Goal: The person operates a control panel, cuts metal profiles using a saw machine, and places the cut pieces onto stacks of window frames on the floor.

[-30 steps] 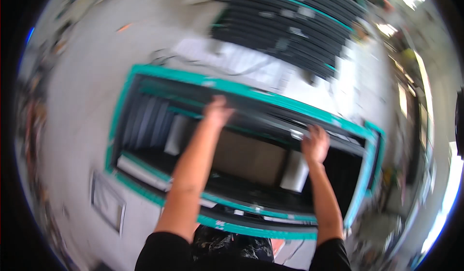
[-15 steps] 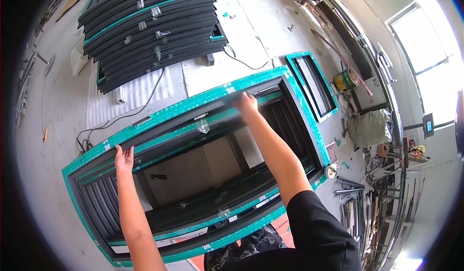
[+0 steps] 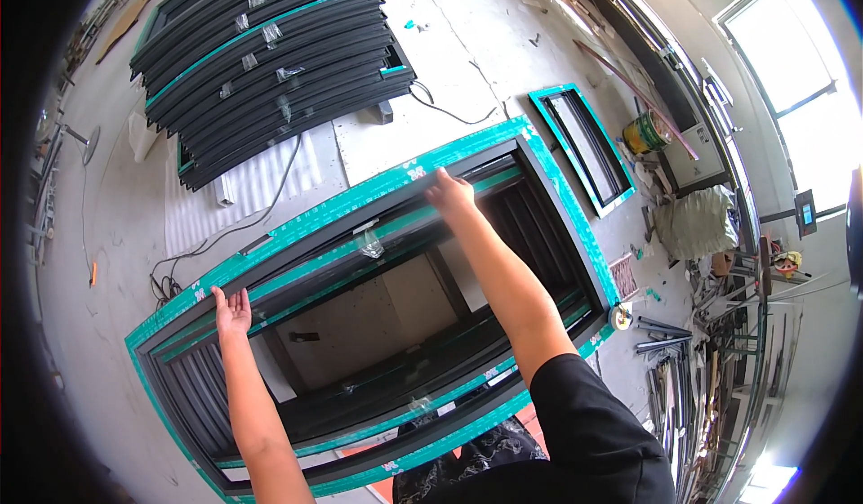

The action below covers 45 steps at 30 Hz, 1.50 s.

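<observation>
A large dark window frame (image 3: 562,200) edged in green protective film lies before me, with several more frames stacked under it. My left hand (image 3: 233,312) is palm up at the left part of its far inner rail, thumb and fingers apart, fingertips against the dark bar. Farther right, my right hand (image 3: 451,195) has its fingers bent over the same far rail; they are slightly blurred. Between my hands, a crumpled piece of clear tape (image 3: 369,243) sticks to a green-filmed inner bar. Below that bar the rail looks smeared by motion.
A tall pile of dark frames (image 3: 270,63) stands at the far left. To the right lie a small green-edged frame (image 3: 586,144), a bucket (image 3: 647,133) and a pale sack (image 3: 697,223). A tape roll (image 3: 620,316) sits at the frame's right corner. A black cable (image 3: 286,180) crosses the floor.
The view has shifted and turned slightly. My hands stay at the far rail, the right one a little lower on it and less blurred. Nothing has visibly been let go.
</observation>
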Tool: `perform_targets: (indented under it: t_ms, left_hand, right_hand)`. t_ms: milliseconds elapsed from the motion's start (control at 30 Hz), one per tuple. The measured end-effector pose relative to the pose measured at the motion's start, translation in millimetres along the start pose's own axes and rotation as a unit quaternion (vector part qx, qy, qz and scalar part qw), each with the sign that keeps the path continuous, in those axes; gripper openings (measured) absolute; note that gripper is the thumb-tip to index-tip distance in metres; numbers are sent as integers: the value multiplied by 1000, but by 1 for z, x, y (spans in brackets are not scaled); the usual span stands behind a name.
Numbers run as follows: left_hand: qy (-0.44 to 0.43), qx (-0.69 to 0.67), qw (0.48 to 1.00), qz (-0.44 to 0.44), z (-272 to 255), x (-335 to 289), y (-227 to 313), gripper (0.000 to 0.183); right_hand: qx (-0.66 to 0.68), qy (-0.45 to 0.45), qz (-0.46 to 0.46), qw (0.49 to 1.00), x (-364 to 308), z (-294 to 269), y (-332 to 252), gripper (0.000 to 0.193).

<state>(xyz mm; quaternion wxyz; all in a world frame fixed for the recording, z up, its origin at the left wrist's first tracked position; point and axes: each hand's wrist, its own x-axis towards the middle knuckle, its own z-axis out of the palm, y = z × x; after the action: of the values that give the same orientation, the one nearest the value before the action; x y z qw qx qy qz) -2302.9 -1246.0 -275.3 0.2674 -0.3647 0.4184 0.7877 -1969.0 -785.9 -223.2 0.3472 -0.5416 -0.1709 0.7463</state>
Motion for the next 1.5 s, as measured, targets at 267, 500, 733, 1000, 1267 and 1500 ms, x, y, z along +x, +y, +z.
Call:
perform_targets:
  t_ms: [267, 500, 733, 1000, 1267, 1500]
  left_hand:
    - [61, 7, 998, 9, 4, 14, 10, 49]
    - [36, 60, 997, 19, 9, 2, 9, 74]
    - [-104, 156, 982, 6, -22, -70, -77, 40]
    - [-122, 609, 774, 121, -141, -243, -256, 24]
    - [-219, 829, 389, 336, -112, -370, -328, 23]
    - [-137, 844, 360, 374, -112, -379, -350, 28]
  right_hand:
    - [-122, 46, -47, 990, -12, 17, -2, 38]
    - [-170, 76, -74, 980, -8, 11, -2, 40]
    - [-249, 101, -132, 954, 55, -4, 31, 39]
    - [-261, 56, -118, 956, 41, 5, 30, 45]
    - [-259, 21, -81, 962, 5, 5, 8, 46]
    - [-175, -67, 17, 982, 12, -2, -8, 40]
